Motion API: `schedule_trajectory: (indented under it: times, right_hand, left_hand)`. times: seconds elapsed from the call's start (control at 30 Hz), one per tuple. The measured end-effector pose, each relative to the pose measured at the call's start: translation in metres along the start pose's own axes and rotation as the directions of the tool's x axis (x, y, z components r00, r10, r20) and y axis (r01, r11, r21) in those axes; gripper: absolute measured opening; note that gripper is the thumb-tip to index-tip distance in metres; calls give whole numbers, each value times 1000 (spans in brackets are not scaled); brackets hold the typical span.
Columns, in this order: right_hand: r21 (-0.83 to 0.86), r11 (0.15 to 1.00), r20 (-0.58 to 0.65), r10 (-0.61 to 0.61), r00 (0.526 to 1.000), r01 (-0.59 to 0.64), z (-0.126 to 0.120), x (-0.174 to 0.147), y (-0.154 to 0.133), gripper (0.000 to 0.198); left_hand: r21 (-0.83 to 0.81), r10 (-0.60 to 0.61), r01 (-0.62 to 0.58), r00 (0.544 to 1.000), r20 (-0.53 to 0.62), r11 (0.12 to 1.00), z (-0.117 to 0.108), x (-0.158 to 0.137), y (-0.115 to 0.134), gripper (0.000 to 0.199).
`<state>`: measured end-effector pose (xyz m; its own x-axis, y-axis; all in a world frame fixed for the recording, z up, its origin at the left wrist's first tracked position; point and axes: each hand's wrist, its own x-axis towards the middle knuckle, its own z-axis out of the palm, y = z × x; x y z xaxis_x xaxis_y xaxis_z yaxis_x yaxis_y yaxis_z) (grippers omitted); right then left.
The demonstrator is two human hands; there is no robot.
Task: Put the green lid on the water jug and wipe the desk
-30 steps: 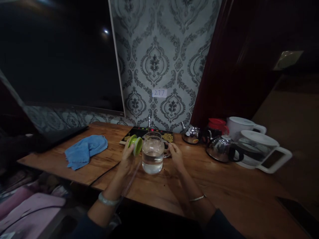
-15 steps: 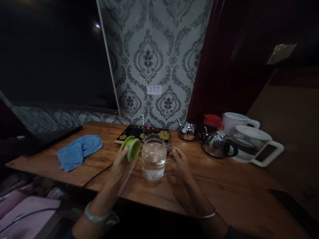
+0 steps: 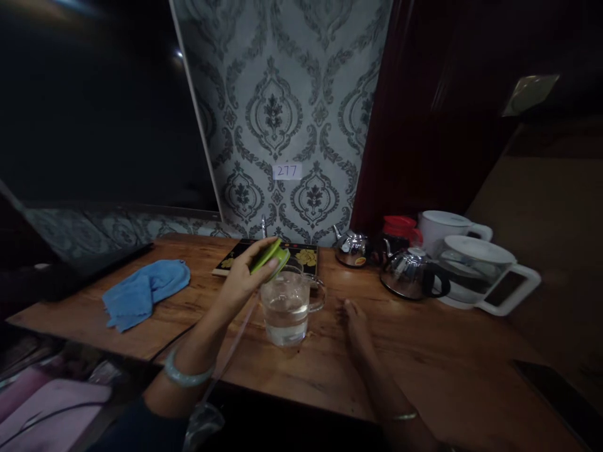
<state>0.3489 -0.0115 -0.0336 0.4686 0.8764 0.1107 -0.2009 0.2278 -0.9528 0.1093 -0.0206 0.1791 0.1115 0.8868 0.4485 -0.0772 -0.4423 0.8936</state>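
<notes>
Left grip (image 3: 242,273) closed on the green lid (image 3: 269,256), and that lid is tilted, right up at the rim of the glass pitcher (image 3: 284,295); touching or not, I can't tell! The pitcher stands upright on the tabletop (image 3: 405,358), part-filled with water (image 3: 286,323), below and right of the left grip. Right grip (image 3: 357,323): loosely open, apart from the pitcher's clear handle (image 3: 324,293), off to its right!

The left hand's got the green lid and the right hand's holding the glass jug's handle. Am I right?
Not quite: the right hand isn't holding the handle. The head view shows it apart from the glass jug, off to the right. The left hand does have the green lid.
</notes>
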Motion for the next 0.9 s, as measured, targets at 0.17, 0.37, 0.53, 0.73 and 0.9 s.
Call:
schedule_trajectory:
  times: [0.17,0.37,0.53,0.73,0.9]
  right_hand:
    - [28,998,-30,55,998,-55,-2,1,0,51]
    - [-53,991,-59,-124,991,121,4,-12,-41,43]
    - [2,950,206,-305,930,311,26,-32,-122,39]
    - [190,973,621,-225,751,134,56,-52,-180,60]
    - [155,981,790,-54,611,-114,67,-69,-175,70]
  left_hand:
    - [-343,-130,165,984,122,925,14,-13,3,52]
    - [-535,-224,324,944,244,780,25,-31,21,45]
    - [-525,-272,527,830,487,668,31,-34,17,65]
    - [-513,-245,651,721,648,560,41,-43,4,68]
    - [-517,-293,691,701,650,505,44,-52,1,71]
